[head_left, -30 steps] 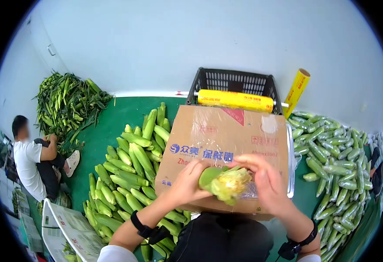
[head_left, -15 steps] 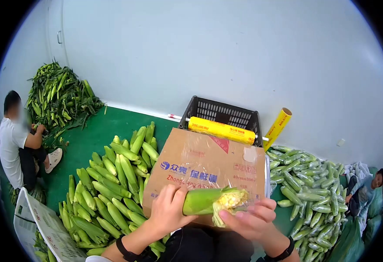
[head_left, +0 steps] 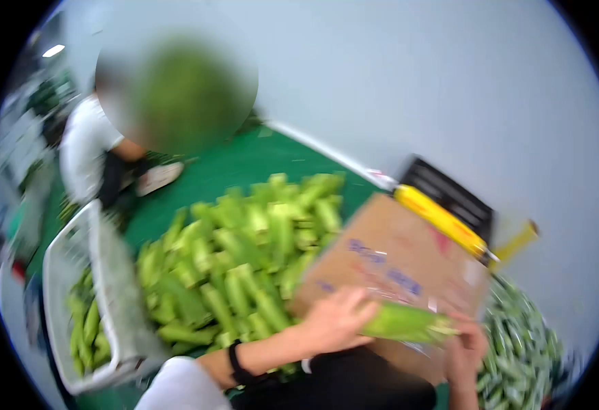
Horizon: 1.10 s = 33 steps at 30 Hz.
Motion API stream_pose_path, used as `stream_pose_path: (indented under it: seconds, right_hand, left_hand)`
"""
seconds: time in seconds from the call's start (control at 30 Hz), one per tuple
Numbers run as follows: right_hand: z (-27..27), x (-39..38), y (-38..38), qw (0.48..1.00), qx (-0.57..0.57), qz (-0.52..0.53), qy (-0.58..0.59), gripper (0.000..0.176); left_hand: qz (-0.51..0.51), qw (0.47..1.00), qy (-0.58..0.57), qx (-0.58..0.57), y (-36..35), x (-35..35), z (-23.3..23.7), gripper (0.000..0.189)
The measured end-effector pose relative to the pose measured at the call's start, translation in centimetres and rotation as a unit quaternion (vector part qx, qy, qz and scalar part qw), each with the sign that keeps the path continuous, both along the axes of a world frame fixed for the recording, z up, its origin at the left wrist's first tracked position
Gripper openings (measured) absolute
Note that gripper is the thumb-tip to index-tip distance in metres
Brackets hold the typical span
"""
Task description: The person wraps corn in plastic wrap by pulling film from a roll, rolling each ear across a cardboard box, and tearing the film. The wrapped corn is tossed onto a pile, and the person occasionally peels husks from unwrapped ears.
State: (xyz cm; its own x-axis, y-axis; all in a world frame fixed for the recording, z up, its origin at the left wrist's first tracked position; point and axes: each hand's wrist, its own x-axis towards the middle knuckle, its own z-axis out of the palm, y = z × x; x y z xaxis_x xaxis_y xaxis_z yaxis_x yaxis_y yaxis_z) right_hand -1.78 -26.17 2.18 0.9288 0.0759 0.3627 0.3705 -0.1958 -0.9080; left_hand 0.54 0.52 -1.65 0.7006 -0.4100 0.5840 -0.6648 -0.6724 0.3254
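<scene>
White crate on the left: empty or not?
Not empty: green corn ears show inside the white crate. Blur hides how deep they go.

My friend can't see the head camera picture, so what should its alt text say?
Blurry view: a left hand grips a green corn ear, a right hand at its tip, over a cardboard box. A big corn pile lies left, a shiny green pile right.

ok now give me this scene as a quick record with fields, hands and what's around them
left hand: grips one end of a green corn ear
right hand: at the ear's other end
below the ear: cardboard box
behind the box: yellow film roll, black crate
left of the box: loose corn pile, white basket holding more corn
right of the box: wrapped corn pile
far left: seated person
image: blurred
</scene>
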Motion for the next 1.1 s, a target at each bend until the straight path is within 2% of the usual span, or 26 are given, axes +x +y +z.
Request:
stream_pose_path:
  seconds: [0.03,0.07,0.1,0.13,0.17,0.2,0.23,0.27,0.3,0.33,0.37,0.43,0.47,0.5,0.57,0.63,0.67,0.73,0.77,0.83,0.9,0.97,1.0,1.03,1.1]
  right_hand:
    - [-3.2,0.9,-0.7,0.993,0.095,-0.068,-0.01,0.025]
    - [-1.9,1.0,-0.8,0.983,0.136,-0.053,0.109,0.027]
    - [-0.9,1.1,0.1,0.979,0.148,-0.048,0.134,0.019]
    - [-0.8,1.3,1.0,0.977,0.149,-0.076,0.133,0.015]
    - [-3.0,1.7,-1.2,0.972,0.162,-0.074,0.15,0.02]
    - [-4.6,1.8,-2.8,0.971,0.106,-0.116,0.179,0.022]
    - [-7.5,1.7,-5.7,0.972,0.067,-0.126,0.184,0.018]
    - [-6.1,0.5,-3.5,0.962,0.127,-0.165,0.178,0.019]
    - [-7.1,0.4,-4.4,0.961,0.113,-0.163,0.191,0.022]
    - [-8.9,-0.2,-6.4,0.96,0.097,-0.166,0.205,0.025]
    - [-9.9,-1.1,-7.9,0.956,0.08,-0.175,0.22,0.029]
    - [-10.6,-2.1,-7.6,0.918,0.082,-0.297,0.248,0.036]
    - [-11.5,-2.4,-8.9,0.918,0.114,-0.274,0.263,0.037]
    - [-12.4,-2.7,-9.9,0.902,0.112,-0.297,0.292,0.036]
    - [-12.2,-3.2,-8.0,0.89,0.11,-0.346,0.277,0.032]
    - [-13.0,-4.0,-8.2,0.91,0.106,-0.302,0.263,0.029]
    - [-13.4,-4.6,-8.6,0.919,0.097,-0.277,0.262,0.027]
    - [-15.7,-5.6,-9.9,0.932,0.052,-0.254,0.255,0.013]
    - [-16.5,-6.2,-10.3,0.935,0.045,-0.253,0.244,0.011]
    - [-16.3,-7.9,-10.5,0.933,-0.09,-0.251,0.243,0.007]
    - [-16.3,-8.9,-10.7,0.945,-0.112,-0.223,0.211,0.01]
    - [-15.8,-8.9,-10.1,0.931,-0.174,-0.254,0.194,0.017]
    - [-16.0,-8.7,-9.8,0.93,-0.181,-0.262,0.184,0.021]
    - [-15.9,-8.3,-9.4,0.93,-0.187,-0.263,0.173,0.026]
    - [-14.7,-6.3,-8.0,0.908,-0.334,-0.246,0.062,0.032]
  left_hand:
    - [-0.015,1.0,0.021,-0.005,1.1,-0.4,-0.7,0.064]
    - [0.003,0.997,0.076,-0.017,2.2,-1.4,-1.2,0.066]
    - [0.013,0.991,0.128,-0.034,3.7,-2.7,-1.6,0.068]
    - [0.076,0.965,0.244,-0.06,5.8,-4.4,-1.8,0.063]
    - [0.164,0.925,0.298,-0.169,8.1,-5.9,-1.7,0.061]
    - [0.241,0.867,0.336,-0.278,10.6,-7.6,-1.8,0.059]
    - [0.339,0.85,0.242,-0.322,13.8,-9.2,-4.7,0.054]
    - [0.349,0.724,0.34,-0.488,17.3,-10.9,-4.0,0.046]
    - [0.365,0.616,0.279,-0.64,19.4,-13.1,-2.3,0.036]
    - [0.375,0.534,0.234,-0.72,21.9,-15.5,-1.2,0.032]
    - [0.376,0.504,0.138,-0.765,25.3,-18.0,-3.0,0.032]
    - [0.34,0.489,0.016,-0.803,32.6,-21.7,-3.5,0.038]
    - [0.329,0.456,-0.016,-0.827,36.8,-22.6,-2.8,0.043]
    - [0.32,0.55,-0.072,-0.768,40.0,-23.4,-2.7,0.049]
    - [0.329,0.413,-0.156,-0.835,43.5,-22.5,-1.0,0.055]
    - [0.34,0.502,-0.053,-0.794,41.9,-19.7,-1.3,0.059]
    - [0.302,0.618,0.032,-0.725,40.0,-18.5,-2.6,0.057]
    - [0.285,0.683,0.216,-0.636,33.3,-14.2,-2.0,0.053]
    - [0.256,0.694,0.318,-0.593,31.5,-13.2,-3.2,0.05]
    - [0.31,0.747,0.421,-0.41,27.3,-10.8,-6.6,0.044]
    - [0.292,0.819,0.395,-0.298,23.5,-8.6,-12.4,0.035]
    - [0.203,0.883,0.373,-0.201,17.8,-5.8,-12.7,0.029]
    - [0.131,0.943,0.286,-0.109,15.2,-4.0,-12.6,0.027]
    - [0.079,0.965,0.237,-0.081,12.2,-2.1,-12.2,0.027]
    - [0.016,0.985,0.173,0.014,7.7,1.3,-11.9,0.047]
